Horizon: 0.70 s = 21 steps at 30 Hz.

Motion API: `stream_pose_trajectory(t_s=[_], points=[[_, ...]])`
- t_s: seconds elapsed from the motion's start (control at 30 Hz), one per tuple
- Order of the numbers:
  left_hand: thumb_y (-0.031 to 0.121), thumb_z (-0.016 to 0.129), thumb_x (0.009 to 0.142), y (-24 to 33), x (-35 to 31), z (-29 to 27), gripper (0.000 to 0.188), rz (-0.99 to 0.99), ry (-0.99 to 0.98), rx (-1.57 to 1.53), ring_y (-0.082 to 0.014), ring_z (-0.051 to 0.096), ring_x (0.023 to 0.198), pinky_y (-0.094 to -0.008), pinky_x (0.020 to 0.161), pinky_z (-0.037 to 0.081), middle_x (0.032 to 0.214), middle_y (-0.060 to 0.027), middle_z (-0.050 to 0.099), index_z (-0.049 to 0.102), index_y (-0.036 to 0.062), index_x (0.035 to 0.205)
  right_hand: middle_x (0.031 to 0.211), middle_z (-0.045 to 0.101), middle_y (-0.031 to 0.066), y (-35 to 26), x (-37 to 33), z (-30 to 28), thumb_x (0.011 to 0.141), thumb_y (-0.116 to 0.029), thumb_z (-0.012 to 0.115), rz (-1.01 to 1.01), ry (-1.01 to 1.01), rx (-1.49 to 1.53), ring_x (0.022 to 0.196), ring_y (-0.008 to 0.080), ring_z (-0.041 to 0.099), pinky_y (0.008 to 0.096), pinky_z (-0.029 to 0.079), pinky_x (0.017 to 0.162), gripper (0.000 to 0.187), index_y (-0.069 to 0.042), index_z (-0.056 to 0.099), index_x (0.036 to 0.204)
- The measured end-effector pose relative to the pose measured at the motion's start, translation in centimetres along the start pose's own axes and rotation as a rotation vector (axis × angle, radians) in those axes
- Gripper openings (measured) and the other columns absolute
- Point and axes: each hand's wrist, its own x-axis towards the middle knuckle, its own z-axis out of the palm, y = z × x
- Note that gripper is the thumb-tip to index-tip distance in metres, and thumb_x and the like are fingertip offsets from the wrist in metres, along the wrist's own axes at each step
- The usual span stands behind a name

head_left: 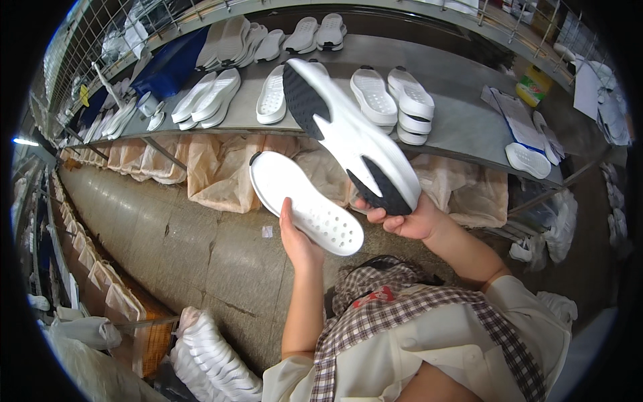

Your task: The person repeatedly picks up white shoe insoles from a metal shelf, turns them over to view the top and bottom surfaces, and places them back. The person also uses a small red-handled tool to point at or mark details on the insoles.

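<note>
My left hand [299,244] is closed on a white shoe sole [291,181], its perforated inner face turned up and the thumb lying along it. A black tab shows at the far end of that sole. In my right hand [415,218] a second shoe sole [355,141] is gripped by one end and tilted up. Its outer side shows, white with black textured patches at both ends. The two soles are held close to each other above the floor, in front of the bench. Part of my right fingers is hidden behind the sole.
A metal bench [462,127] runs across the far side, bearing several pairs and stacks of white soles [372,100]. On it are a blue bin [167,70], a white mug [148,104] and a clipboard [516,117]. Cloth-lined bins [221,174] stand underneath. Bundled white soles [214,352] lie lower left.
</note>
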Motion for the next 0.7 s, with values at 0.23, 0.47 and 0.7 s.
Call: stream_pose_trajectory(t_s=[0.23,0.47,0.7], points=[[0.0,0.041,0.088,-0.6,-0.7,-0.4,0.048,0.026,-0.048,0.017,-0.0249,0.053,0.111,-0.0377,0.091,0.048,0.133,-0.0161,0.042,0.035,0.0039,0.135,0.094,0.048,0.0172,0.9,-0.5,-1.4,0.096,-0.029,0.039,0.023,-0.22,0.164,0.065,0.0174,0.048,0.0189,0.042,0.039,0.044,-0.008,0.036,0.134],[-0.001,0.041,0.087,-0.9,-0.8,-0.8,0.047,0.005,-0.055,0.032,-0.0249,0.052,0.112,-0.0368,0.092,0.047,0.133,-0.0162,0.042,0.037,0.0035,0.134,0.09,0.05,0.0174,0.8,-0.5,-1.8,0.097,-0.028,0.037,0.009,-0.253,0.211,0.06,0.0161,0.048,0.0193,0.042,0.038,0.043,-0.008,0.036,0.135],[-0.001,0.041,0.088,-0.7,-0.9,-0.6,0.046,0.002,-0.03,0.072,-0.0249,0.051,0.113,-0.0371,0.092,0.046,0.133,-0.016,0.041,0.038,0.0034,0.133,0.088,0.051,0.018,0.6,-0.4,-2.3,0.098,-0.027,0.037,0.013,-0.311,0.212,0.06,0.015,0.048,0.017,0.039,0.036,0.043,-0.006,0.037,0.135]])
